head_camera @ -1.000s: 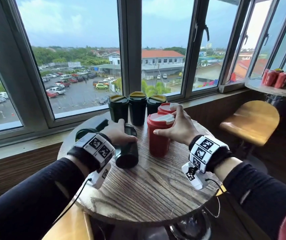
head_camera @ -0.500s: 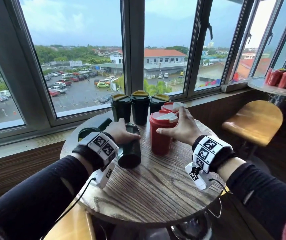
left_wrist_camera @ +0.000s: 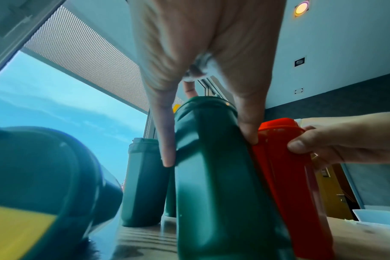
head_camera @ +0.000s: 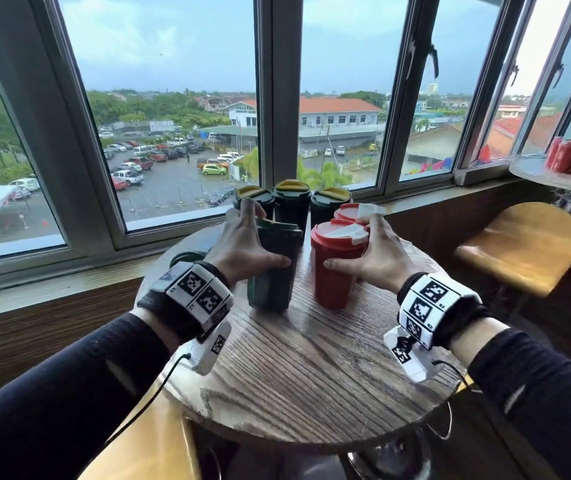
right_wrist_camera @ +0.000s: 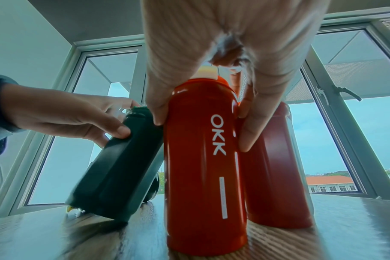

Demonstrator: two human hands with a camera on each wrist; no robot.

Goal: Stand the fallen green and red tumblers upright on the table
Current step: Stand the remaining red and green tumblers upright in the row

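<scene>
My left hand [head_camera: 259,237] grips a dark green tumbler [head_camera: 273,271] near its top, thumb on the front. The tumbler is tilted, its top leaning toward the red one, with part of its base off the round wooden table [head_camera: 311,375]. The right wrist view shows that green tumbler [right_wrist_camera: 116,167] leaning. My right hand [head_camera: 353,242] grips an upright red tumbler [head_camera: 336,268], marked OKK [right_wrist_camera: 200,158]. Another green tumbler [head_camera: 187,258] lies on its side behind my left wrist; its yellow lid [left_wrist_camera: 11,228] shows in the left wrist view.
Three green tumblers [head_camera: 291,202] stand upright in a row at the table's far edge, with a second upright red tumbler [head_camera: 349,211] to their right. A wooden stool [head_camera: 519,244] stands to the right. A farther table [head_camera: 533,171] at far right holds more tumblers.
My left hand has raised the green tumbler from lying on its side to nearly upright. My right hand has stayed on the standing red tumbler.
</scene>
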